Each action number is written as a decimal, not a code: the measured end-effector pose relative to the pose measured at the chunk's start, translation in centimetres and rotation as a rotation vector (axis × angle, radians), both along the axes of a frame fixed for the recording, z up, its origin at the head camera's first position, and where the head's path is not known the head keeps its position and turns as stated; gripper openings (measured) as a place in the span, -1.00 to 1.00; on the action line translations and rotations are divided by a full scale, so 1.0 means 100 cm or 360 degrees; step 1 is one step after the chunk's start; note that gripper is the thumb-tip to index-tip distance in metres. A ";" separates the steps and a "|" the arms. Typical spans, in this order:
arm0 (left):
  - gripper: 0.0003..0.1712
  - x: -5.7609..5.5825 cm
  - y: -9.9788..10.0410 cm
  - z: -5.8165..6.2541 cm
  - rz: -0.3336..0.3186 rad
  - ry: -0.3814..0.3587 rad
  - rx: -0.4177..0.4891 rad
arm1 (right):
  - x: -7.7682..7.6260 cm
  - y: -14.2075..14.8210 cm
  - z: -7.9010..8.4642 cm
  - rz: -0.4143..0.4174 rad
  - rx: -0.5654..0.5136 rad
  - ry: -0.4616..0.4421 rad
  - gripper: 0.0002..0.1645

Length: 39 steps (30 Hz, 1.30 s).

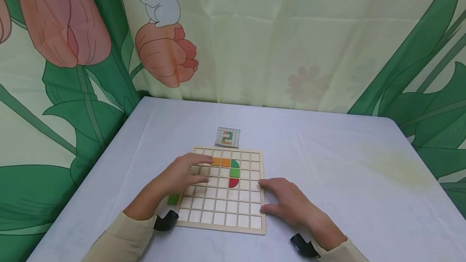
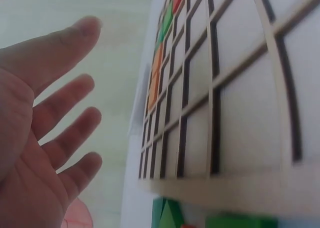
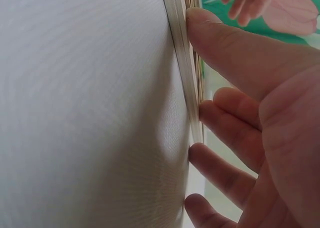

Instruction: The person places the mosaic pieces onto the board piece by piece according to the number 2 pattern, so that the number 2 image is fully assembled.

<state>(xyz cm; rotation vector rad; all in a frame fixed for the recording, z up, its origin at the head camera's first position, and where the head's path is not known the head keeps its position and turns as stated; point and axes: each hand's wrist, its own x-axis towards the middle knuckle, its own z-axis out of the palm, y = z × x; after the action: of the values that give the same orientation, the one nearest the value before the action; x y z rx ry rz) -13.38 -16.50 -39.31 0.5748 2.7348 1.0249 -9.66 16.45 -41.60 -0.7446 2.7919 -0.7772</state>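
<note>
A square wooden grid board [image 1: 221, 228] lies on the white table. Orange squares [image 1: 225, 162], a dark green rounded piece [image 1: 235, 163], a light green square [image 1: 234, 172] and a red rounded piece [image 1: 233, 182] sit in its upper cells. My left hand [image 1: 183, 173] hovers over the board's left side with its fingers spread, fingertips overlapping the orange row in the head view. Nothing lies in its palm in the left wrist view. My right hand [image 1: 287, 202] touches the board's right edge with its thumb and fingertips, fingers relaxed.
Behind the board lies a small pattern card [image 1: 227, 137] with a coloured figure on a grid. Green pieces [image 1: 173, 199] lie beside the board's left edge, partly hidden by the left arm; a green triangle [image 2: 171, 215] shows among them. A printed curtain [image 1: 255, 51] hangs behind the table.
</note>
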 end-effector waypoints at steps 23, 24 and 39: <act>-0.45 0.000 -0.066 -0.014 0.0206 -0.0010 -0.0095 | 0.000 -0.002 -0.001 -0.0013 0.0003 -0.0021 -0.25; -0.46 0.000 -0.068 -0.014 0.0221 -0.0018 -0.0095 | 0.000 -0.002 -0.001 -0.0011 0.0004 -0.0014 -0.25; -0.56 -0.005 -0.086 -0.020 0.0384 -0.0143 -0.0125 | 0.000 -0.001 -0.001 -0.0007 -0.0004 -0.0013 -0.25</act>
<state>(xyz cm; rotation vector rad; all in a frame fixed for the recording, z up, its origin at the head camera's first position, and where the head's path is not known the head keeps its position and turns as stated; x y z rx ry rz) -13.83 -25.06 -41.28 0.1846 2.7977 0.9598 -9.64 16.40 -41.73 -0.7348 2.7866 -0.7833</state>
